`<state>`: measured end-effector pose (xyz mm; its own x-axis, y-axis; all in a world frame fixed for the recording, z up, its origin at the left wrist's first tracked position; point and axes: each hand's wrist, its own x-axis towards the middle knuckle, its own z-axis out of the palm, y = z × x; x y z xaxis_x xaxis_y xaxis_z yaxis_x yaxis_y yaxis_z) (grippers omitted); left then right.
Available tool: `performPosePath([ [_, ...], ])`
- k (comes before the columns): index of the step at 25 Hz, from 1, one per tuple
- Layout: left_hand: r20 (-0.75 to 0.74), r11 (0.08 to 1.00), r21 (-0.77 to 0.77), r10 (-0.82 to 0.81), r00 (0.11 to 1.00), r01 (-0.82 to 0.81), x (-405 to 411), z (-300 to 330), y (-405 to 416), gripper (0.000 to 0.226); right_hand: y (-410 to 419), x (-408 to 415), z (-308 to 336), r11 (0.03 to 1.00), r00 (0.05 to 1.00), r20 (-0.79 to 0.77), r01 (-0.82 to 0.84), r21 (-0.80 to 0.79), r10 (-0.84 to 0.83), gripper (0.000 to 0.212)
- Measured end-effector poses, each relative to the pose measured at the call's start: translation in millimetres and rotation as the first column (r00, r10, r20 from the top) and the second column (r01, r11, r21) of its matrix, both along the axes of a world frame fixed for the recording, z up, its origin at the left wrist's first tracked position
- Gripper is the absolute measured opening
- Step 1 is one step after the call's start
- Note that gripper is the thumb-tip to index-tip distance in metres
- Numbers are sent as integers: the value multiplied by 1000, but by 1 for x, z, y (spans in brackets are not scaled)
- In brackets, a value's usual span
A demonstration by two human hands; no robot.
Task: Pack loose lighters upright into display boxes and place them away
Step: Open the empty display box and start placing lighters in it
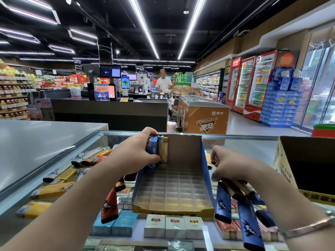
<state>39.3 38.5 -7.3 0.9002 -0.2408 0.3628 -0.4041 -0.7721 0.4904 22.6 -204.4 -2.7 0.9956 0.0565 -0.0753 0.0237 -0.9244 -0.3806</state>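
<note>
A display box (204,160) with blue side walls, a yellow front and a clear plastic grid insert sits on the glass counter in front of me. My left hand (134,154) grips several upright lighters (159,147), blue and gold, at the box's back left corner. My right hand (230,165) is closed around a few lighters just right of the box. Loose lighters lie on the glass: yellow, orange and white ones (72,174) at the left, a red one (109,205) near my left forearm, blue ones (248,223) at the right.
A second, open yellow box (284,171) stands at the right. Cigarette packs (174,227) show under the glass counter (241,147). A grey counter (36,140) lies to the left. Beyond are a checkout desk, a freezer chest, drink fridges and a person standing far off.
</note>
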Motion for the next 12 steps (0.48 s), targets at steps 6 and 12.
performPosePath([
  [6, -17, 1000, -9, -9, 1000, 9, -2, 1, 0, 54, -7, -12, 18, 997, 998, -49, -30, 68, 33, 40],
  [12, -13, 1000, 9, 5, 1000, -5, -4, 2, -1, 54, 9, -6, 3, 995, 999, -41, -33, -90, 30, 37],
])
